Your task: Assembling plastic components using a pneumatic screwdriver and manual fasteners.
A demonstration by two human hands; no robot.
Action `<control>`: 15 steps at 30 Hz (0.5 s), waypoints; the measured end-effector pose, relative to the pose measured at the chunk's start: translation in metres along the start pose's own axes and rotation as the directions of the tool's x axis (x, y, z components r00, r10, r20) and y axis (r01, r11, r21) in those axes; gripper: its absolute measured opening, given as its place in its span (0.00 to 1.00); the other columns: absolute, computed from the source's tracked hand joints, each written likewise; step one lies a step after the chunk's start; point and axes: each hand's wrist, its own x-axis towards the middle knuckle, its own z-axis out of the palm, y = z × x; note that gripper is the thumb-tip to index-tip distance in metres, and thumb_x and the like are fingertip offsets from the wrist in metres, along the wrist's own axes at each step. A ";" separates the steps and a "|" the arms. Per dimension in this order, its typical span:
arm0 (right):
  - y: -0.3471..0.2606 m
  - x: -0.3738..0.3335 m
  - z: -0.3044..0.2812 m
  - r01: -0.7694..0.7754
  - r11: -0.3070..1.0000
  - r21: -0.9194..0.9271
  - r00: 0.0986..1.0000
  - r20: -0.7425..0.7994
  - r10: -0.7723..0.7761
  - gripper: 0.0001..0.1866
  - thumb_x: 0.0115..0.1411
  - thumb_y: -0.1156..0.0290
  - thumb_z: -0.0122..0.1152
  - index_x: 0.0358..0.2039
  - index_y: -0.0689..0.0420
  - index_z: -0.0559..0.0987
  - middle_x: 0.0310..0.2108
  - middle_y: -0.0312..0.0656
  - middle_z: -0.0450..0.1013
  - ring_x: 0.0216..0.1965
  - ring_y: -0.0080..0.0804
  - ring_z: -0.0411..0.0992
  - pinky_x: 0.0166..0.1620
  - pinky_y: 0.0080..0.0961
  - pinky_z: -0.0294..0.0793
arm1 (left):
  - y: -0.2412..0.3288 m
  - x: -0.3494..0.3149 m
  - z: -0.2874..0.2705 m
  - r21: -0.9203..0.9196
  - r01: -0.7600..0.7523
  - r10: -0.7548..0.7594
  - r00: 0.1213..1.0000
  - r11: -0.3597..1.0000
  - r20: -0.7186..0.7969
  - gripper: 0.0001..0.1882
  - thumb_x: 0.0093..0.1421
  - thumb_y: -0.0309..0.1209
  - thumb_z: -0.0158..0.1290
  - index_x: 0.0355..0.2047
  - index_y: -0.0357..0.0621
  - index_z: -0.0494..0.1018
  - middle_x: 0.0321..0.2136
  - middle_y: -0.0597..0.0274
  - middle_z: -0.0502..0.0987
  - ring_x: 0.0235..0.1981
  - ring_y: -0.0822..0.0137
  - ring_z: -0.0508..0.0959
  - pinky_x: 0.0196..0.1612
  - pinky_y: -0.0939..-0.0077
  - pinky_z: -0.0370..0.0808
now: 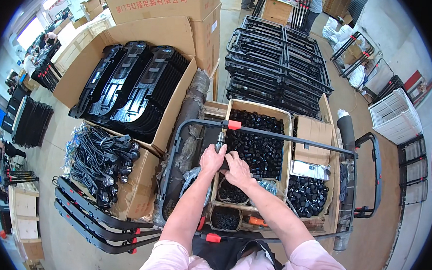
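Note:
A power drill (220, 139) with a metal chuck points away from me, its tip by the red clip (234, 125) on the far bar of a black tubular frame (295, 139). My left hand (211, 159) is closed around the front of the drill's body. Right beside it, my right hand (238, 171) has its fingers bent round the dark rear part of the drill, mostly hidden by the hand. The frame lies across the workbench, and its near bar, with another red clip (213, 238), passes close to my body.
Under the frame are boxes of black caps (257, 152), round knobs (307, 197) and small screws (225, 218). At left stand a carton of black plastic panels (145, 81) and a pile of cables (101, 157). Stacked black frames (279, 64) rise behind the bench.

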 end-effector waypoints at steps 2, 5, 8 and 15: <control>-0.002 -0.002 0.003 -0.015 0.999 0.030 1.000 -0.011 0.015 0.27 0.54 0.68 0.75 0.52 0.59 0.73 0.54 0.52 0.71 0.49 0.61 0.76 0.50 0.53 0.78 | 0.000 -0.002 -0.001 0.033 0.025 -0.026 0.999 0.999 0.034 0.36 0.64 0.62 0.57 0.47 0.37 0.77 0.46 0.36 0.83 0.51 0.38 0.82 0.54 0.46 0.77; -0.002 -0.006 0.002 -0.024 0.999 0.029 1.000 -0.001 0.024 0.28 0.54 0.68 0.75 0.53 0.59 0.73 0.53 0.53 0.71 0.49 0.61 0.76 0.50 0.53 0.78 | 0.003 -0.008 -0.004 -0.007 0.064 -0.063 0.997 0.998 0.039 0.38 0.63 0.63 0.59 0.52 0.36 0.74 0.48 0.35 0.83 0.53 0.38 0.82 0.56 0.47 0.76; -0.005 -0.009 0.002 -0.015 0.999 0.035 1.000 0.001 0.015 0.27 0.55 0.69 0.73 0.53 0.59 0.73 0.53 0.54 0.71 0.50 0.61 0.77 0.50 0.53 0.78 | 0.003 -0.011 -0.007 -0.009 0.073 -0.073 0.997 0.997 0.039 0.41 0.61 0.62 0.60 0.54 0.34 0.72 0.48 0.34 0.83 0.53 0.38 0.82 0.57 0.47 0.77; -0.008 -0.015 0.005 -0.003 1.000 0.029 1.000 -0.001 0.003 0.26 0.55 0.70 0.72 0.52 0.61 0.73 0.51 0.56 0.71 0.50 0.60 0.77 0.51 0.53 0.77 | -0.002 -0.015 -0.008 0.013 0.057 -0.057 0.998 0.998 0.021 0.43 0.57 0.65 0.64 0.50 0.33 0.73 0.45 0.32 0.83 0.51 0.37 0.83 0.55 0.48 0.78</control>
